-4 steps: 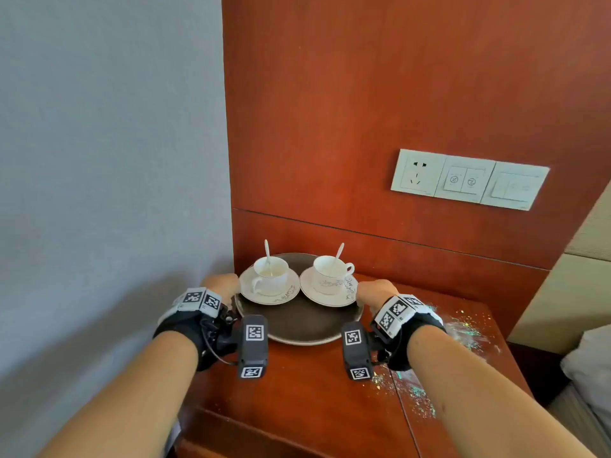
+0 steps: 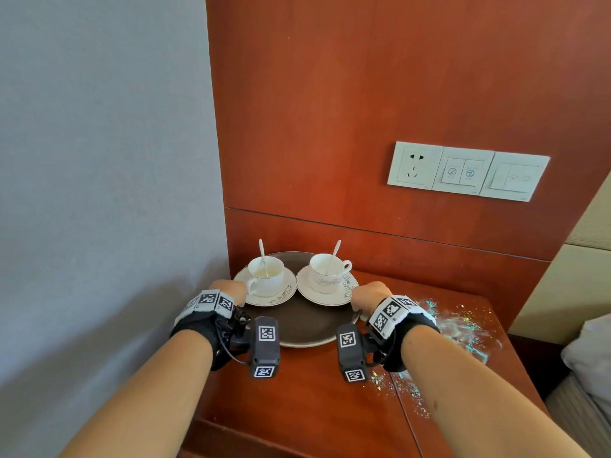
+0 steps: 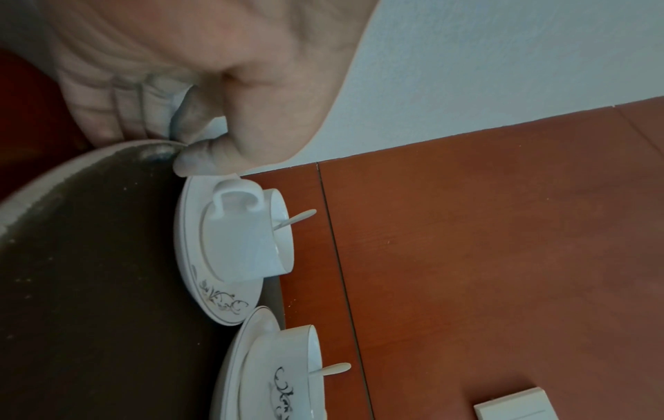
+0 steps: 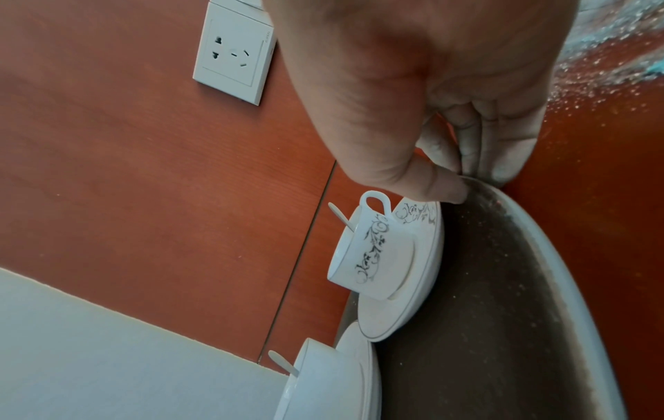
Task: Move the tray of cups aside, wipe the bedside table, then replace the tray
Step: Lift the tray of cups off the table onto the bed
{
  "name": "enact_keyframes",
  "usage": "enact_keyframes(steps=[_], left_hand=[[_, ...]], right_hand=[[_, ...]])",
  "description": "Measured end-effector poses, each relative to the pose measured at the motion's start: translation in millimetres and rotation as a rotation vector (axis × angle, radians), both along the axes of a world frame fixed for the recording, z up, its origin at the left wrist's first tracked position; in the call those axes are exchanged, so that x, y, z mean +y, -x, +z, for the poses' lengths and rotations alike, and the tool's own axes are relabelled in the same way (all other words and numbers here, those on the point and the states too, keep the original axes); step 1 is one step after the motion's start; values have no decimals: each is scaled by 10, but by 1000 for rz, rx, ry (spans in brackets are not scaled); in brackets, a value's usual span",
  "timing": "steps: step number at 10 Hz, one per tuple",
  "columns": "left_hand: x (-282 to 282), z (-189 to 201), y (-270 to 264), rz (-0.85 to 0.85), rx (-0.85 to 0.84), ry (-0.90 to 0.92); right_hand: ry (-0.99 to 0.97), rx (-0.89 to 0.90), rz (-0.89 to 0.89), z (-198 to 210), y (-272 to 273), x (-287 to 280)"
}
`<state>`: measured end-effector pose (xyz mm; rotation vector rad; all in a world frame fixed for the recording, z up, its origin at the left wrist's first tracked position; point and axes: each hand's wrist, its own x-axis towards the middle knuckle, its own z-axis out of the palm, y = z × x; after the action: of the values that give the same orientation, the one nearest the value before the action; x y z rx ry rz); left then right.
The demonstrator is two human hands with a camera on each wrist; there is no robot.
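Both my hands pinch the round brown tray [image 2: 302,328] at its rim: left hand [image 2: 228,290] on the left edge, right hand [image 2: 368,294] on the right, thumbs on top. It sits far-left on the bedside table [image 2: 314,408], carrying two teacups. Glitter [image 2: 459,325] spreads right of it.

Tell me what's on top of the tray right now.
On the tray: two saucers, each with a white cup, left cup and right cup, a spoon in each. Both hands, left and right, pinch its rim. The tabletop underneath is hidden.
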<state>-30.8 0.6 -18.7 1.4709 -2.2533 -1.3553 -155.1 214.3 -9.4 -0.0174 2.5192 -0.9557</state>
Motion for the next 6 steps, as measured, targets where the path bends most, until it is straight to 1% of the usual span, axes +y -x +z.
enact_keyframes(steps=[1, 2, 3, 4, 5, 6], left_hand=[[-37, -47, 41, 167, 147, -166], [69, 54, -103, 80, 54, -46], [24, 91, -135, 6, -18, -43], [-19, 149, -155, -83, -234, 9], [66, 190, -208, -133, -318, 36], [67, 149, -168, -141, -198, 137]], right_hand=[[-4, 12, -10, -4, -2, -22], [-9, 28, -33, 8, -7, -32], [3, 10, -34, -18, -19, -49], [24, -9, -68, -73, -2, -73], [48, 46, -133, 29, -75, -66], [89, 59, -146, 115, -97, 49]])
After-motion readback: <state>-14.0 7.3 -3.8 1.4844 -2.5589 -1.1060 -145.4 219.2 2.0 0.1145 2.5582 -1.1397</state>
